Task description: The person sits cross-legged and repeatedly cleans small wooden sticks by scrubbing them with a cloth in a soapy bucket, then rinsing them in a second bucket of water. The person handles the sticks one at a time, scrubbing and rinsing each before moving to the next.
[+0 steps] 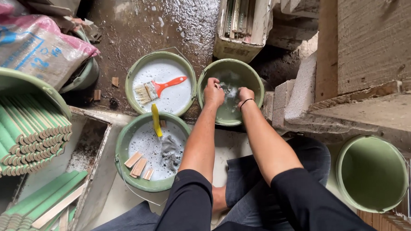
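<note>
**A:** What took up the most room in the view?

**B:** The wet, dirty floor (pixel 164 20), and on the left the big stacks of green strips (pixel 26 132), some in a tub and some in a shallow tray below it. A patterned sack (pixel 31 44) lay above them.

**A:** And the buckets?

**B:** Four green ones. An empty bucket (pixel 372 173) stood well apart on the right. Three clustered in the middle: a near bucket (pixel 124 156) of sudsy water with a grey rag (pixel 170 151), a few short wooden pieces (pixel 138 164) and a yellow handle (pixel 156 120) leaning on its rim; a far bucket (pixel 134 72) of milky water with an orange-handled brush (pixel 160 87) floating in it; and the wash bucket (pixel 255 81) just beside that one, where both hands were.

**A:** How were the hands set?

**B:** The left hand (pixel 213 92) was curled nearly into a fist over the water, and the right hand (pixel 245 95), with a dark band at the wrist, was curled close beside it. Something small and pale showed between them, but I could not tell what it was or how firmly either hand held it.
</note>
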